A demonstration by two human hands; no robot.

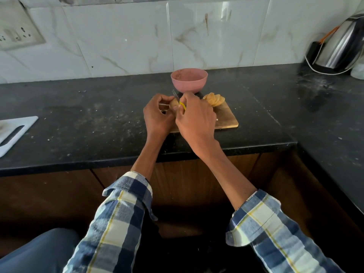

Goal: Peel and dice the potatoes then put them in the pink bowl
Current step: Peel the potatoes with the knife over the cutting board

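the fingers [164, 99] of the left hand [157, 115] are curled round a small pale-yellow peeled potato piece [173, 103], pinching it at the left end of the rectangular light wooden cutting board [226, 117]. just right of them, the right hand [195, 117] has its fingers clamped on the yellow handle of a small knife [182, 105], whose thin metal blade [175, 94] pokes up and away between the two hands, touching the potato piece. whether the blade has gone into the potato cannot be told, since the hands cover the cut.

beyond the right hand's fingers and a little to their right, a fanned row of round pale-yellow potato slices [214, 99] lies on the far part of the board, apart from the held piece. straight beyond both sets of fingers stands the round pink plastic bowl [189, 79], upright on the black speckled stone desk [98, 119], just past the board's far edge; no potato shows inside it.

well to the left of the fingers, a white plastic cutting board with a slot handle [13, 133] lies at the desk's edge. far to the right, against the marbled tile wall, stands a shiny steel kettle [342, 46] on a black base with a white cord.
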